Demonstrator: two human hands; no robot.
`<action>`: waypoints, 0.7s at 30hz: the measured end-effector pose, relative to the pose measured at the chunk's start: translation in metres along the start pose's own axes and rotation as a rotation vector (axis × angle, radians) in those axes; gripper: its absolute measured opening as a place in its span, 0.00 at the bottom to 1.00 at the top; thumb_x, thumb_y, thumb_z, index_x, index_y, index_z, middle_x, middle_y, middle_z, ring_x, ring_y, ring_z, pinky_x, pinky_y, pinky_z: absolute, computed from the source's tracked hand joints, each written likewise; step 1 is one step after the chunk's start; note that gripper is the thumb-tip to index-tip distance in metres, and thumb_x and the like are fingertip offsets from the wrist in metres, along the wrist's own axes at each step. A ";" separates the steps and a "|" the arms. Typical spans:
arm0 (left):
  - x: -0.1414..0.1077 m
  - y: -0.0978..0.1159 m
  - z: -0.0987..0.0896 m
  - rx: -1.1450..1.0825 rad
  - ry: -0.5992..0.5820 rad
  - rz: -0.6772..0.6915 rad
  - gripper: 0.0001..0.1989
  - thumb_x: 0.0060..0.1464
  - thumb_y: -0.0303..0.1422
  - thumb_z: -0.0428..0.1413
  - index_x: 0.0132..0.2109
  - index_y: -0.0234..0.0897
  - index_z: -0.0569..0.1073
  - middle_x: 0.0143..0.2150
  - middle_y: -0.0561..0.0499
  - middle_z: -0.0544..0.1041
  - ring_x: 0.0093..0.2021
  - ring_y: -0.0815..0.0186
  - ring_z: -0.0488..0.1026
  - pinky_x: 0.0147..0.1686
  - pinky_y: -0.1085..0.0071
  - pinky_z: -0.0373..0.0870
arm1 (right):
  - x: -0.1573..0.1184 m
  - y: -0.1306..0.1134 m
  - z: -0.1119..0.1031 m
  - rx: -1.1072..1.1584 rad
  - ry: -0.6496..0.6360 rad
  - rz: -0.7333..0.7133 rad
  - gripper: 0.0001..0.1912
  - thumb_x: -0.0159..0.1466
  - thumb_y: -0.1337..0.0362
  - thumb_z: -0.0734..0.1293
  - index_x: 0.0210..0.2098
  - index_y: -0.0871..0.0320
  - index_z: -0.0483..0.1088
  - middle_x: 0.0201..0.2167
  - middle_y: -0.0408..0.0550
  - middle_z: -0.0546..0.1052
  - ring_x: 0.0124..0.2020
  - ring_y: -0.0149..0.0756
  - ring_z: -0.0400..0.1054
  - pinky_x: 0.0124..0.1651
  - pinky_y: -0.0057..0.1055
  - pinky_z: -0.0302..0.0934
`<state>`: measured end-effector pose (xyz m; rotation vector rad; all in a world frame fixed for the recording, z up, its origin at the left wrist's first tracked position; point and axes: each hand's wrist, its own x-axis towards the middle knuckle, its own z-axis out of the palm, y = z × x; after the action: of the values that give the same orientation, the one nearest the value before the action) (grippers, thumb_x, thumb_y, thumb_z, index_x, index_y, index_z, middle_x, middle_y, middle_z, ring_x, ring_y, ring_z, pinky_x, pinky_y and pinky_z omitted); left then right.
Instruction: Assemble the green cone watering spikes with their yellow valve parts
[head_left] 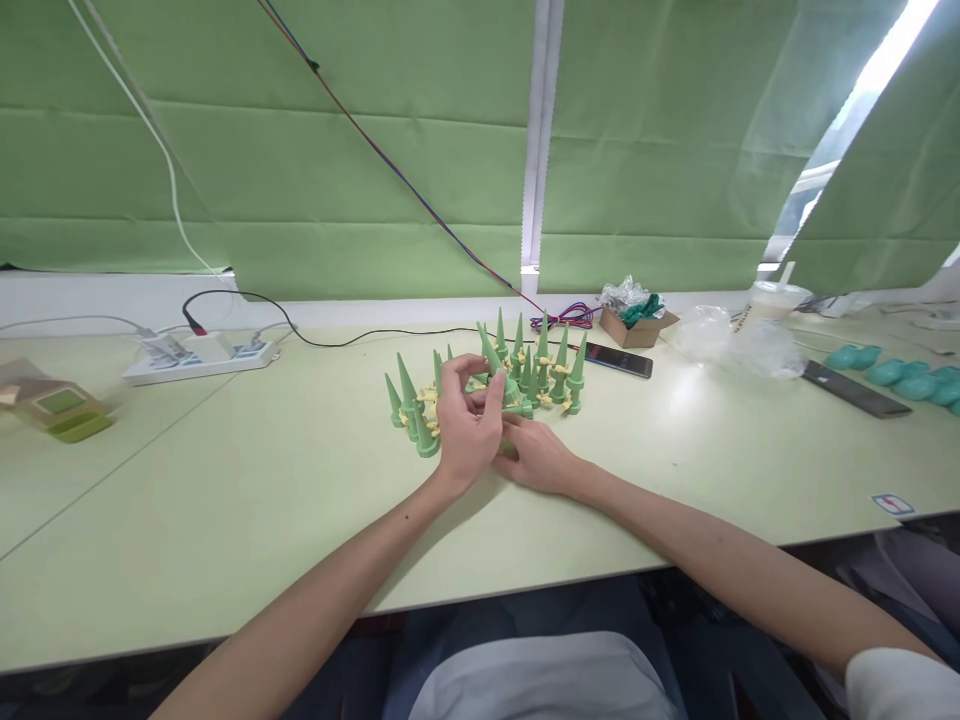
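Observation:
My left hand (471, 425) is closed around a green cone-shaped piece (490, 350), its thumb and fingers bent over the lower part. Against it lies my right hand (541, 457), low on the table with curled fingers; what its fingertips grip is hidden behind the left hand. Green spiked cones with small yellow fittings stand upright on both sides: one group of cones (416, 410) at the left and a larger group (553, 368) at the right and behind. A short green piece (519, 410) lies sideways just above my right fingers.
A phone (619, 360) lies behind the cones, beside a small cardboard box (637, 328) with green and clear scraps. At the left is a power strip (201, 362) with a black cable. A cup (772, 305), plastic bags (765, 348) and a dark flat device (855, 390) stand right.

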<state>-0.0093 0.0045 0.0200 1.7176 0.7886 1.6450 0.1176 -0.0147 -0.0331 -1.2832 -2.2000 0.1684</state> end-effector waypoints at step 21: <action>-0.004 -0.001 0.002 0.051 -0.002 -0.003 0.14 0.60 0.42 0.57 0.49 0.42 0.66 0.46 0.46 0.73 0.29 0.71 0.73 0.25 0.72 0.70 | 0.001 -0.001 -0.001 -0.108 -0.029 0.010 0.10 0.70 0.67 0.61 0.46 0.61 0.73 0.43 0.55 0.75 0.36 0.38 0.70 0.36 0.31 0.61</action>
<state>-0.0078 0.0024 0.0168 1.7513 0.8383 1.6344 0.1174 -0.0146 -0.0318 -1.3582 -2.2540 0.0734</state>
